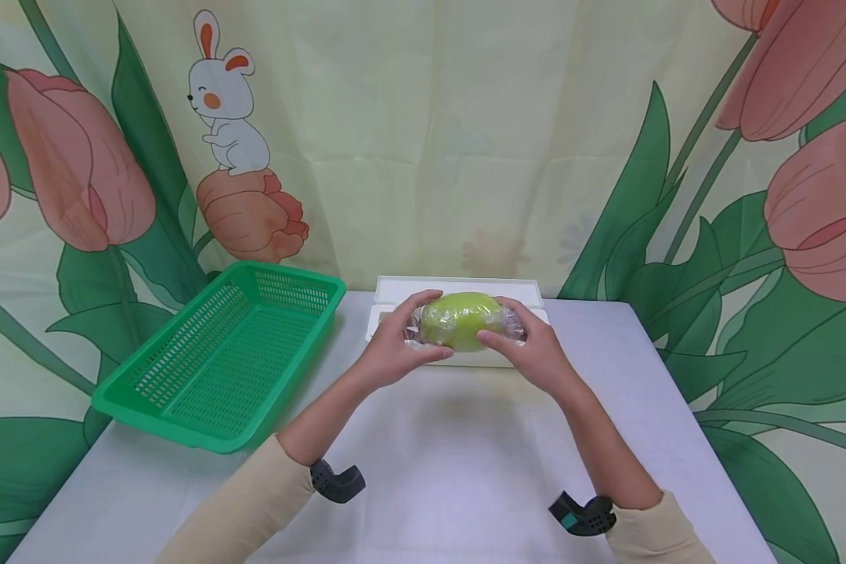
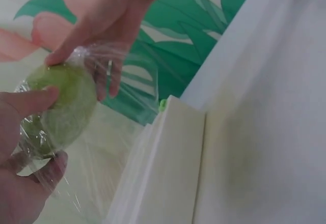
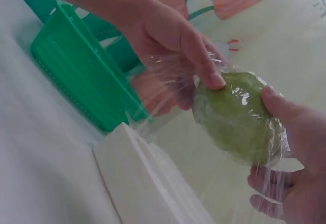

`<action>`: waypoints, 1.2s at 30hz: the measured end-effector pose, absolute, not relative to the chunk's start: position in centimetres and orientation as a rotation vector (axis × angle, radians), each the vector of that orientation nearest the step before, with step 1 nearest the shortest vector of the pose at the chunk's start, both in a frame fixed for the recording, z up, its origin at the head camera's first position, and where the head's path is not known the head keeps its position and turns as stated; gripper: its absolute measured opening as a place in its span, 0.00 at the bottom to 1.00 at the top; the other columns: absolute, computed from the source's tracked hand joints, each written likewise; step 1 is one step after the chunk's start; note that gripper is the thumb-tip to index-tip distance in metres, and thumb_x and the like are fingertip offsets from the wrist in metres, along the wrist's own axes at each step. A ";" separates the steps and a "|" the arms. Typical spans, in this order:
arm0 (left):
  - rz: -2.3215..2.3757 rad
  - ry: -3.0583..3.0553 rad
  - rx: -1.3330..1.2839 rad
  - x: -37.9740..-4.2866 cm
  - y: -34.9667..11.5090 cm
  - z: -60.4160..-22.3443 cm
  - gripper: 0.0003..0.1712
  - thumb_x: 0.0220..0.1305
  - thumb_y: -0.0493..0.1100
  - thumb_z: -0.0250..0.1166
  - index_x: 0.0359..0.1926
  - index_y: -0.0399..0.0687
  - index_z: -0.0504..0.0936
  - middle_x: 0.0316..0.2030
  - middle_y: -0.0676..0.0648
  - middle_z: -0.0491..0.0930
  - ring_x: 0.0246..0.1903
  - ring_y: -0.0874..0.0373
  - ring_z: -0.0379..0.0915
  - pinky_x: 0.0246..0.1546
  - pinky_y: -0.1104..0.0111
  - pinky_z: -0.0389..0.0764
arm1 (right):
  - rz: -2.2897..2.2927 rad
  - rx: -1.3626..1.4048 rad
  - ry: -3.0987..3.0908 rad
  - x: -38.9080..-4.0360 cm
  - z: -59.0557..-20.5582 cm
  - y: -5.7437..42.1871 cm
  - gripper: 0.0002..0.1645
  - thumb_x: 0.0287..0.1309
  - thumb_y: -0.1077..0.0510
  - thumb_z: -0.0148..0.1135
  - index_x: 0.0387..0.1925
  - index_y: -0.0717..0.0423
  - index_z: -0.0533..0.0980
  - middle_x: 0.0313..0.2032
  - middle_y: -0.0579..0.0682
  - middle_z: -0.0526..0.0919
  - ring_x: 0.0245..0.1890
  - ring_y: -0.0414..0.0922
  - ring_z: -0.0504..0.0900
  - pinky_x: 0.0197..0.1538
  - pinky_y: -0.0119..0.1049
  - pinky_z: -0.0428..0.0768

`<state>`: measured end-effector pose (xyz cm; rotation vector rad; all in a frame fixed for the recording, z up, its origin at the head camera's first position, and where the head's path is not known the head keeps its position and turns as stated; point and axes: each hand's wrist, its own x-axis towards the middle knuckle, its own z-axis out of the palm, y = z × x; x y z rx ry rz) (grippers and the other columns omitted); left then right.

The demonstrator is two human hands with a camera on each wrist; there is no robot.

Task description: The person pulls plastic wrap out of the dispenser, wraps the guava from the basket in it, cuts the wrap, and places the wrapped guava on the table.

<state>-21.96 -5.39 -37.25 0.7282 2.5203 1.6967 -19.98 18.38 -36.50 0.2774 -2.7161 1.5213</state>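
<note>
A green oval fruit (image 1: 460,319), perhaps a mango, is held up between both hands with clear cling film (image 1: 513,323) around it. My left hand (image 1: 399,343) grips its left end, thumb below and fingers above. At the right end, my right hand (image 1: 536,351) holds it, with the thumb on the near side. Loose film bunches at both ends; in the right wrist view it hangs in folds near the left hand's fingers. Behind and below the fruit is a long white box (image 1: 458,288), partly hidden by the hands, with film stretching toward it.
A green perforated basket (image 1: 282,392) stands on the left of the white-covered table (image 1: 458,462). Behind the table hangs a curtain (image 1: 423,157) printed with tulips and a rabbit. Each forearm carries a black wrist device.
</note>
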 end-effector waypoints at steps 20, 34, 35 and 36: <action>1.639 2.492 0.411 -23.3 -5.2 -39.3 0.50 0.51 0.63 0.71 0.71 0.67 0.56 0.61 0.47 0.70 0.52 0.51 0.75 0.49 0.59 0.81 | 1.311 0.537 -2.572 -21.2 -40.0 17.9 0.52 0.45 0.51 0.77 0.69 0.35 0.60 0.68 0.47 0.66 0.68 0.51 0.65 0.67 0.58 0.67; 1.458 2.794 1.139 -24.4 -4.9 -41.7 0.50 0.48 0.39 0.77 0.70 0.56 0.61 0.66 0.49 0.66 0.67 0.54 0.62 0.66 0.58 0.70 | 1.483 0.381 -2.710 -22.2 -40.5 18.5 0.49 0.49 0.43 0.73 0.71 0.35 0.58 0.68 0.53 0.66 0.62 0.55 0.70 0.56 0.50 0.76; 1.482 2.779 1.129 -24.5 -4.9 -41.9 0.49 0.48 0.38 0.77 0.70 0.55 0.62 0.65 0.49 0.67 0.66 0.54 0.64 0.64 0.58 0.71 | 1.496 0.377 -2.714 -22.3 -40.5 18.5 0.50 0.50 0.43 0.73 0.71 0.34 0.57 0.69 0.53 0.65 0.63 0.55 0.69 0.57 0.51 0.75; 1.505 2.762 1.120 -24.7 -4.9 -42.0 0.48 0.49 0.38 0.76 0.69 0.55 0.62 0.64 0.49 0.68 0.65 0.54 0.65 0.64 0.58 0.72 | 1.508 0.371 -2.717 -22.3 -40.6 18.5 0.50 0.50 0.43 0.72 0.71 0.34 0.57 0.70 0.53 0.63 0.64 0.55 0.68 0.58 0.53 0.75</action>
